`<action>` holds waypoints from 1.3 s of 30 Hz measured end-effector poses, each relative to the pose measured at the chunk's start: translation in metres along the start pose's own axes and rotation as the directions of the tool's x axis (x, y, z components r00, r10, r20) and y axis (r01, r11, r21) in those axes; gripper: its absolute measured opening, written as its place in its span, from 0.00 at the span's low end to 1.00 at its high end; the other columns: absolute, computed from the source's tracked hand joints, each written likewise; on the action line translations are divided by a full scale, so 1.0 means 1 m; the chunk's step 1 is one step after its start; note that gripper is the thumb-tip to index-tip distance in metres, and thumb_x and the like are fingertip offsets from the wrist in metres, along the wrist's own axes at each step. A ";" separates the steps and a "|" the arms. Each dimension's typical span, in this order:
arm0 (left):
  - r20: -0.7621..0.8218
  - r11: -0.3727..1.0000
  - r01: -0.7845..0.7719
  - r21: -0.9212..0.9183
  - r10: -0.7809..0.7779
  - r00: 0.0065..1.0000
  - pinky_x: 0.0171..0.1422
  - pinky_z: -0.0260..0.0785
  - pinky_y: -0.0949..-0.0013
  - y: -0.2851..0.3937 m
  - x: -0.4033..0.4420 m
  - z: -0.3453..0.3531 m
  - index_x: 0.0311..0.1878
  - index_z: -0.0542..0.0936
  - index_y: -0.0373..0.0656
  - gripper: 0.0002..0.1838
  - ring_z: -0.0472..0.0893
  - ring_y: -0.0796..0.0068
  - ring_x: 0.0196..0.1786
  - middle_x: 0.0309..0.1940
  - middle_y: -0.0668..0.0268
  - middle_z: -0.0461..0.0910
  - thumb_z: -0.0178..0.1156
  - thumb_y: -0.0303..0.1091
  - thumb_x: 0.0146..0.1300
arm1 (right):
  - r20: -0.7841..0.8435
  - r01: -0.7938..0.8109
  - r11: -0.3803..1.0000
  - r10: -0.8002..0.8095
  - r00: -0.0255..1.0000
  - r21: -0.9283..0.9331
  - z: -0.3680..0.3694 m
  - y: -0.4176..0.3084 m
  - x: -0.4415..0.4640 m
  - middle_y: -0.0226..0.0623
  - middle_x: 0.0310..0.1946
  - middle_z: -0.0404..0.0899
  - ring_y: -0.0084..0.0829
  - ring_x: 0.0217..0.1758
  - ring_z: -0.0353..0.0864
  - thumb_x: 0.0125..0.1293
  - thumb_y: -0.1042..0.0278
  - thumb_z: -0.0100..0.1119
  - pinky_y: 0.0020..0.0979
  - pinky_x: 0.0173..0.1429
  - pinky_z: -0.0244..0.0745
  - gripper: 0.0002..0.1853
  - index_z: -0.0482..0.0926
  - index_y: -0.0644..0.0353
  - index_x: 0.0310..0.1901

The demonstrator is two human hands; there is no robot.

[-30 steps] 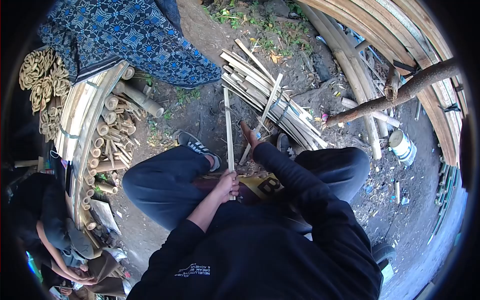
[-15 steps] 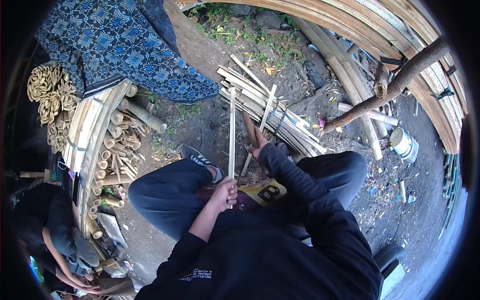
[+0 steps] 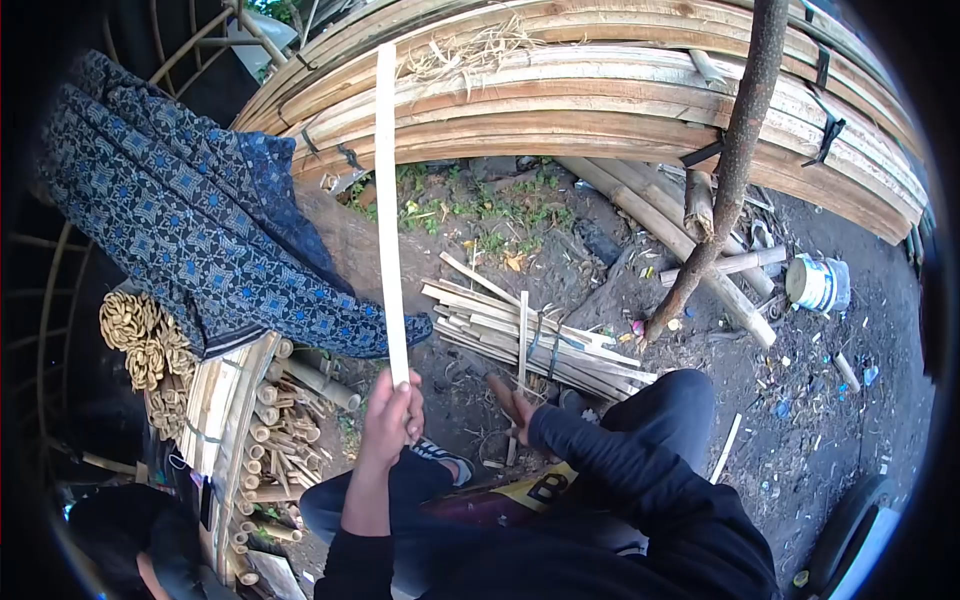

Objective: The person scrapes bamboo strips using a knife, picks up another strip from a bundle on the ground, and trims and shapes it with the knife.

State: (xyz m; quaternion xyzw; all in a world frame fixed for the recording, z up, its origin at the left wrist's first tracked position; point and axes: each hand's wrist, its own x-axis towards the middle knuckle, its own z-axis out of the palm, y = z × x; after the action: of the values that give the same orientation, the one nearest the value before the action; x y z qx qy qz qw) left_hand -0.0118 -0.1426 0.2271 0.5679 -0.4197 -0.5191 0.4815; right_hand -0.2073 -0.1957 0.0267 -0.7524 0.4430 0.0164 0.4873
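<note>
strip [image 3: 390,215] in left hand [image 3: 390,415], "b" [image 3: 549,487] below

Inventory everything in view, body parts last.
Pale strip: one, cream, in left hand
Tool handle: one, brown, in right hand
Strip pile: many, pale, ahead
Planks: many, tan, far side
Branch: one, brown, ahead right
Poles: several, tan, by branch
Plants: patches, green, ahead
Cloth: one, blue-black, left
Looped bundles: several, tan, far left
Bamboo tubes: many, tan, left
Bucket: one, white, right
Tyre: one, black, lower right
Loose strip: one, pale, right
Lettered covering: one, yellow-maroon, below centre
Other person: one, dark-clad, lower left
Legs: two, dark, below
Left hand: one, bare, centre left
Right hand: one, bare, centre
</note>
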 end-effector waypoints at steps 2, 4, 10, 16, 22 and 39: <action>-0.022 0.976 -0.199 0.083 0.201 0.979 0.16 0.62 0.79 0.054 0.036 0.029 0.52 0.59 0.43 0.10 0.66 0.82 0.14 0.23 0.67 0.67 0.43 0.35 0.73 | 0.041 0.137 0.990 -0.138 0.990 0.044 0.006 -0.005 0.001 0.62 0.42 0.78 0.56 0.44 0.80 0.57 0.50 0.60 0.45 0.47 0.75 0.47 0.44 0.57 0.72; -0.003 0.929 -0.340 0.146 0.344 0.939 0.16 0.64 0.77 0.104 0.077 0.061 0.51 0.58 0.43 0.09 0.67 0.81 0.15 0.24 0.67 0.67 0.43 0.34 0.74 | 0.052 0.206 0.977 -0.208 0.977 0.056 0.015 -0.004 0.005 0.63 0.43 0.77 0.56 0.44 0.80 0.57 0.50 0.60 0.45 0.47 0.75 0.47 0.44 0.57 0.72; 0.160 0.905 -0.415 -0.090 0.425 0.891 0.22 0.64 0.78 0.222 0.175 0.179 0.50 0.65 0.47 0.11 0.71 0.82 0.24 0.28 0.69 0.71 0.50 0.40 0.71 | 0.040 0.123 0.992 -0.123 0.992 0.019 0.031 -0.002 0.029 0.61 0.40 0.78 0.57 0.42 0.80 0.54 0.51 0.62 0.46 0.45 0.75 0.49 0.44 0.58 0.71; 0.264 0.929 -0.344 -0.139 0.369 0.891 0.30 0.78 0.74 0.293 0.264 0.278 0.46 0.70 0.25 0.13 0.78 0.72 0.26 0.34 0.55 0.76 0.46 0.25 0.60 | 0.010 0.155 0.986 -0.156 0.988 0.069 0.008 -0.006 0.028 0.61 0.36 0.78 0.57 0.39 0.80 0.52 0.54 0.63 0.46 0.44 0.75 0.52 0.40 0.57 0.72; 0.551 0.845 -0.500 -0.189 0.513 0.658 0.46 0.81 0.59 0.343 0.390 0.353 0.57 0.65 0.25 0.24 0.82 0.57 0.44 0.46 0.44 0.76 0.49 0.38 0.66 | 0.008 0.152 0.984 -0.154 0.988 0.088 0.009 -0.002 0.035 0.62 0.34 0.78 0.58 0.37 0.80 0.53 0.54 0.62 0.47 0.44 0.75 0.52 0.39 0.56 0.72; 0.442 0.771 -0.411 -0.486 0.623 0.645 0.41 0.78 0.63 0.387 0.335 0.338 0.47 0.66 0.27 0.35 0.80 0.58 0.43 0.40 0.49 0.73 0.58 0.57 0.62 | 0.131 0.182 0.981 -0.190 0.973 0.070 0.025 -0.011 0.038 0.59 0.37 0.79 0.56 0.40 0.80 0.60 0.52 0.58 0.48 0.45 0.74 0.48 0.37 0.51 0.73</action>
State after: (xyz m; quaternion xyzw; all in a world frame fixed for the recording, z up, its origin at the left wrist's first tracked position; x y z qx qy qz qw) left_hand -0.3023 -0.5784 0.5459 0.1419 -0.5953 -0.5683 0.5499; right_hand -0.1663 -0.2001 0.0045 -0.7732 0.3362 0.0096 0.5375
